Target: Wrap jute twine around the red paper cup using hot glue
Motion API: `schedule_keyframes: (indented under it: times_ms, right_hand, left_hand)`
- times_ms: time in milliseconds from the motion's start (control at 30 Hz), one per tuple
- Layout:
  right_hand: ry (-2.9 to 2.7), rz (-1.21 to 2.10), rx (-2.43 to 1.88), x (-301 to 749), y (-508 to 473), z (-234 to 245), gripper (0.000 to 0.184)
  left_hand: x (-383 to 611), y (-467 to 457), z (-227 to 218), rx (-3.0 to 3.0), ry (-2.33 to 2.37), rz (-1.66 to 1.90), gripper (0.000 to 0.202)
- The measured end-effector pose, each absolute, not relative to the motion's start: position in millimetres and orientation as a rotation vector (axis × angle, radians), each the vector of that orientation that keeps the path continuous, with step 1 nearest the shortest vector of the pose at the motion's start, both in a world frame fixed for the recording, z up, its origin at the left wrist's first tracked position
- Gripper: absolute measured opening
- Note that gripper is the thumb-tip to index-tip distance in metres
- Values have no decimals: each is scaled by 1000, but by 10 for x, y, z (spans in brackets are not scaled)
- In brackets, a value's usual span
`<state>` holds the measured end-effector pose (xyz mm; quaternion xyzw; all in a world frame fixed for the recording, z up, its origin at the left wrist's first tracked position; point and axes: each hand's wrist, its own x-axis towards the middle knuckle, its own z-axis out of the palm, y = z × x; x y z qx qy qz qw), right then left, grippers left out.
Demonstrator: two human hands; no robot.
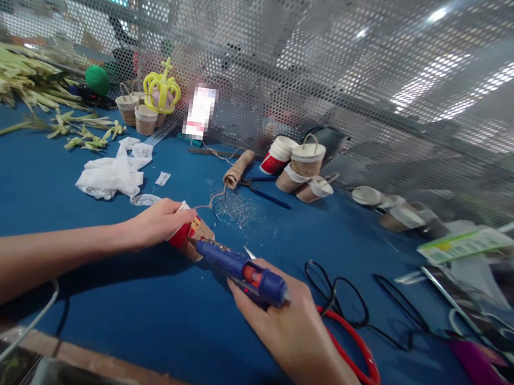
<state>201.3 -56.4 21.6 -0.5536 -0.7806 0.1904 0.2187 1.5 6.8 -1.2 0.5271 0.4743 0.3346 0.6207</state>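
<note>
Blue covers the surface [139,315], and the red paper cup [199,230] held above it serves as the landmark. Well to its left and beyond it lie pale husks [9,71]; nearer, also beyond and left, a yellow crown-shaped piece [161,96] sits among small wrapped pots [146,121], with crumpled white cloth [111,178] closer to the cup. Touching the cup's left side, the left hand [160,221] has its grip narrowed around the rim end, holding the cup tilted. Tan cord covers the end away from that hand. Just beyond and right of the cup lies a roll of twine [238,169], a loose strand [211,203] running from it toward the cup. From the cup's right side extends a blue glue gun [233,266], its tip at the wrapped wall; whether they touch, I cannot tell. The right hand [279,314], right of the cup, has its grip wrapped around the gun.

The step in hand appears to be gluing cord onto the cup. The next move, as I judge it, calls for laying the strand taut on fresh glue and turning the cup, fingers kept clear of the hot tip. Farther right of the cup, a black cable [339,290] lies looped.
</note>
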Motion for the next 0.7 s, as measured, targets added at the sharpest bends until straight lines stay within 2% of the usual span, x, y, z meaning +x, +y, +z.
schedule_keyframes:
  times_ms: [700]
  right_hand:
    - [-2185,411,-1492,2003,-596,220,13]
  left_hand:
    - [0,69,-38,1431,1186,703,41]
